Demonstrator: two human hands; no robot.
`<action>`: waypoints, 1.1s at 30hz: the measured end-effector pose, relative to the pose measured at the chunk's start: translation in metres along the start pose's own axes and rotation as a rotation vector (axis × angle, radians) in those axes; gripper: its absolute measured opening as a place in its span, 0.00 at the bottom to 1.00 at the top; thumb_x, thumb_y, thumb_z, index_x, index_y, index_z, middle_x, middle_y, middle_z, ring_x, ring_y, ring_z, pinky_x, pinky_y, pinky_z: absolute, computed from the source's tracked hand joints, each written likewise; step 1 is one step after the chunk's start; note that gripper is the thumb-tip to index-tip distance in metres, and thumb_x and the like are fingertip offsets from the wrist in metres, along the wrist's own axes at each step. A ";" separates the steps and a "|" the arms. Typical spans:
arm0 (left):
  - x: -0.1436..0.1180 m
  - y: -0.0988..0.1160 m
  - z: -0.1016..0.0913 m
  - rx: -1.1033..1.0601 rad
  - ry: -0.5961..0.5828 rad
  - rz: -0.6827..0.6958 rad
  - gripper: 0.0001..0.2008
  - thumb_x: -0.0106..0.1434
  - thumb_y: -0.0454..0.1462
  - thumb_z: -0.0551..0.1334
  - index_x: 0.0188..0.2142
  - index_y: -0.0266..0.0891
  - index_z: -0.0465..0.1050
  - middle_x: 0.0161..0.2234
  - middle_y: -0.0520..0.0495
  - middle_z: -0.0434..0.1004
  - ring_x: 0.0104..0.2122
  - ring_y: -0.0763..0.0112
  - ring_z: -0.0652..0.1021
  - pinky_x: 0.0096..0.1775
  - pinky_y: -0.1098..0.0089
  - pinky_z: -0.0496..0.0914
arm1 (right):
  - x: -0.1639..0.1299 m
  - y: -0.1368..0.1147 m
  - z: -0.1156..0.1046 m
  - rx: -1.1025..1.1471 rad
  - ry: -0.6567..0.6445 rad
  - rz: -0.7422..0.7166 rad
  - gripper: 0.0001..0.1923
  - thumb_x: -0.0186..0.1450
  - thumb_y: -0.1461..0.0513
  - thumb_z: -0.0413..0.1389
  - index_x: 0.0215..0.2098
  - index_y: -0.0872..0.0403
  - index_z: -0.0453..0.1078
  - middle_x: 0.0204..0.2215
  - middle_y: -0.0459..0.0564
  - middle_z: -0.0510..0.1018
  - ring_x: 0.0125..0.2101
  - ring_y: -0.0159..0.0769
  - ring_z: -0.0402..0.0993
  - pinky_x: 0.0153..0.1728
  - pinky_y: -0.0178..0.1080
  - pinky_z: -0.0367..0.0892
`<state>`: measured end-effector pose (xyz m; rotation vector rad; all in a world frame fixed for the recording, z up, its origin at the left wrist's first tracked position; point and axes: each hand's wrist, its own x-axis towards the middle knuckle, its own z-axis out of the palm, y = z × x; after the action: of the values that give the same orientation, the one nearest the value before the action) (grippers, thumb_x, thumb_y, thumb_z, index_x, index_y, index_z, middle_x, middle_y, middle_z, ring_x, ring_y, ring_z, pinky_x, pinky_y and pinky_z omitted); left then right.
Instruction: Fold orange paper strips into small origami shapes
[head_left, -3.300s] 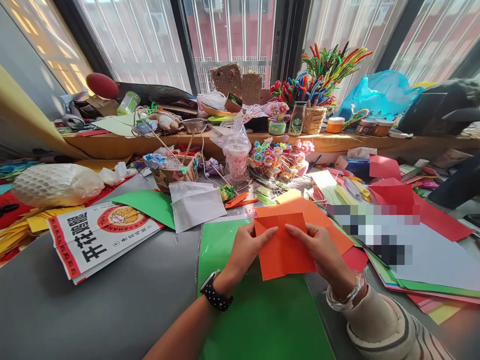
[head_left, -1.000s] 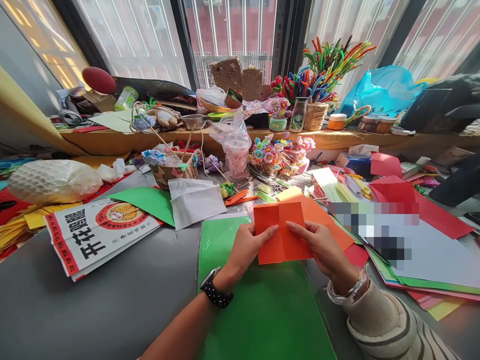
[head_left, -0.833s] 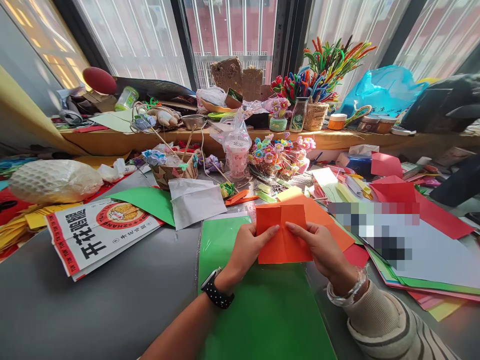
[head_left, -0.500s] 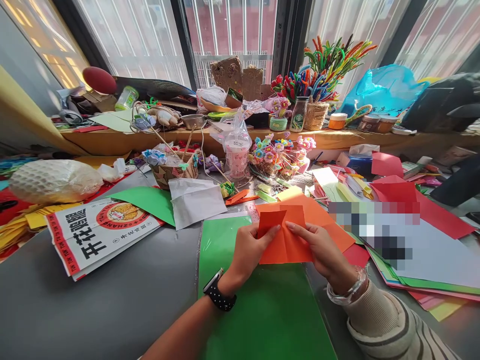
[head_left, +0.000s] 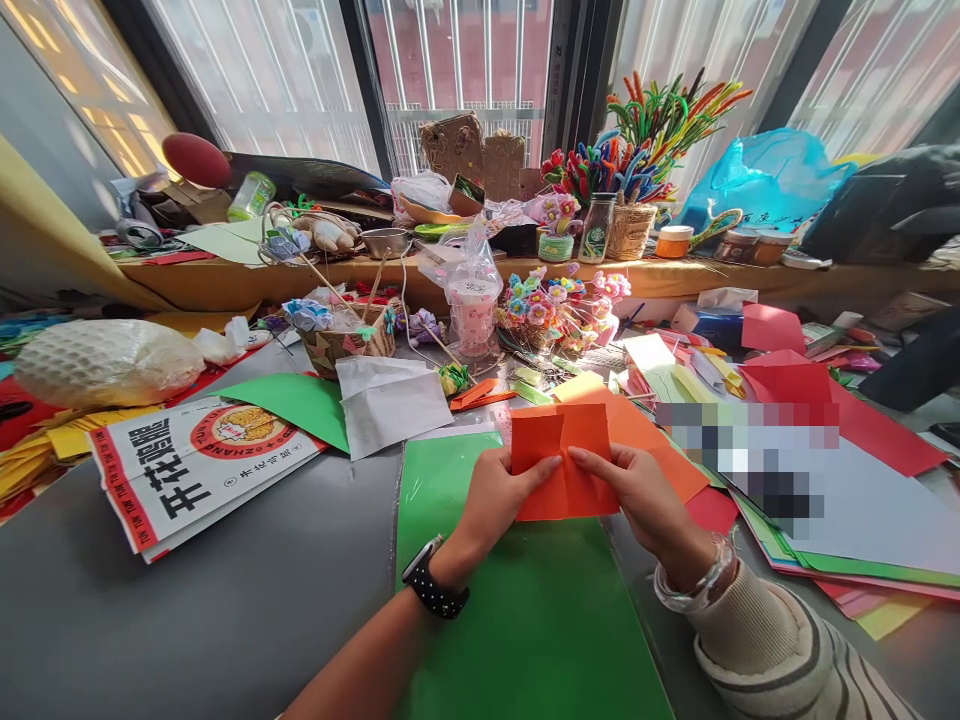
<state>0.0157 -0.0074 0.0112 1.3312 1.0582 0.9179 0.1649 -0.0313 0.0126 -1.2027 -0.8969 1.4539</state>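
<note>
An orange sheet of paper [head_left: 564, 498], roughly square with creases crossing at its middle, is held up between both hands over a green mat [head_left: 517, 620]. My left hand [head_left: 499, 500] grips its left edge, thumb on the front near the centre and fingers behind. On the other side my right hand [head_left: 641, 495] pinches it the same way, its thumb tip close to the left one. The fingers behind the paper are hidden. Behind it and to the right lies a larger orange sheet [head_left: 679, 465] on the table.
Left on the grey table [head_left: 262, 610] lies a printed paper bag [head_left: 180, 480] beside green paper [head_left: 292, 400] and a folded white sheet [head_left: 390, 395]. A lidded cup in plastic [head_left: 474, 310] and flower baskets stand behind. Stacked coloured paper [head_left: 885, 510] is at right.
The orange paper's upper part has opened out flatter, and the sheet has shifted slightly left. Both hands keep their hold, with their thumbs closer together.
</note>
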 end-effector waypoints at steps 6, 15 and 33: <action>0.000 -0.001 0.001 0.043 0.055 0.045 0.16 0.47 0.46 0.61 0.28 0.34 0.74 0.30 0.46 0.76 0.29 0.64 0.74 0.27 0.72 0.67 | 0.000 0.000 0.001 0.037 -0.027 0.017 0.13 0.50 0.56 0.59 0.31 0.56 0.73 0.27 0.50 0.78 0.28 0.37 0.74 0.29 0.35 0.69; 0.002 0.002 -0.003 -0.153 -0.050 -0.097 0.18 0.47 0.44 0.62 0.35 0.32 0.72 0.35 0.41 0.75 0.31 0.63 0.75 0.31 0.68 0.70 | 0.001 -0.001 -0.002 -0.082 -0.012 -0.051 0.14 0.50 0.56 0.58 0.29 0.58 0.72 0.27 0.51 0.77 0.29 0.38 0.73 0.28 0.36 0.67; 0.004 -0.001 -0.003 0.140 -0.003 0.040 0.17 0.50 0.45 0.58 0.31 0.32 0.72 0.31 0.44 0.75 0.30 0.64 0.74 0.27 0.72 0.67 | 0.001 -0.001 0.000 -0.139 0.006 -0.010 0.12 0.49 0.56 0.59 0.25 0.57 0.72 0.24 0.48 0.77 0.24 0.33 0.72 0.22 0.31 0.66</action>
<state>0.0143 -0.0025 0.0098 1.4735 1.1139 0.8836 0.1651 -0.0300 0.0131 -1.3020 -1.0119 1.3973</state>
